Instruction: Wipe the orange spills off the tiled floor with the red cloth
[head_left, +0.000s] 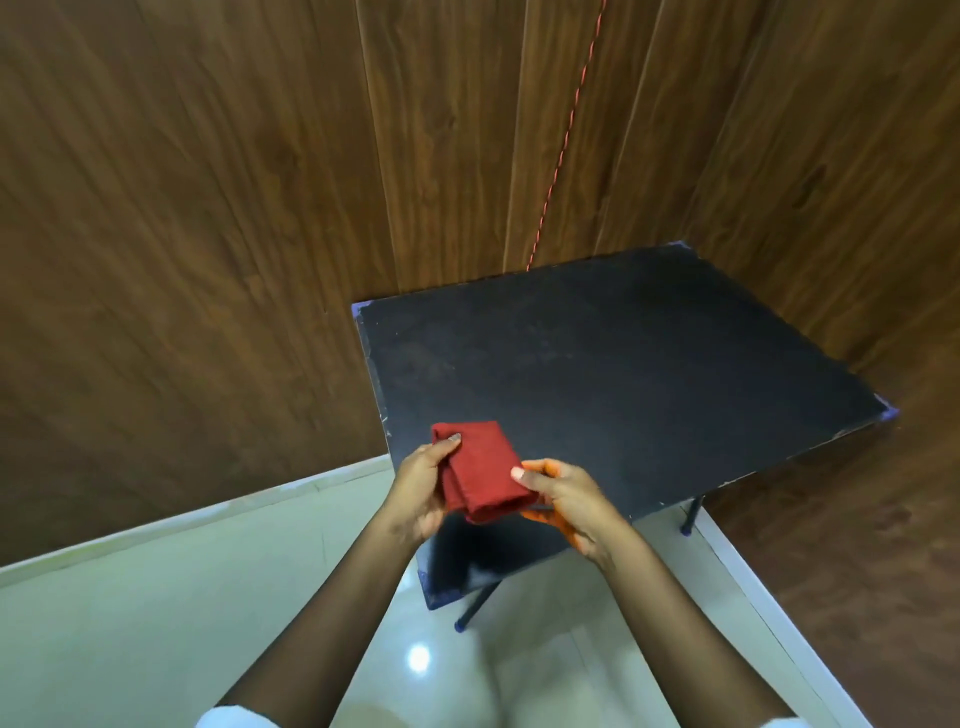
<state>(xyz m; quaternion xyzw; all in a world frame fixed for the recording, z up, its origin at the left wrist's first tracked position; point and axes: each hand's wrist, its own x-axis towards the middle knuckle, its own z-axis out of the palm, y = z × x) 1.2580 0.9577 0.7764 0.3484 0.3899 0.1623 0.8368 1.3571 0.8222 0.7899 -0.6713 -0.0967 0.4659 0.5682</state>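
A folded red cloth (480, 467) is held between both hands over the near left corner of a black table (623, 364). My left hand (421, 488) grips its left edge, thumb on top. My right hand (566, 499) pinches its right edge, and orange stains show on those fingers and the palm. The pale tiled floor (156, 613) lies below; no orange spill shows on the part of it in view.
Wood-panelled walls (208, 208) close in on the left, back and right. A thin red cord (566, 140) hangs down the back wall behind the table. The table's dark legs (478, 605) stand on the floor near my arms. A white skirting strip (753, 597) runs along the right wall.
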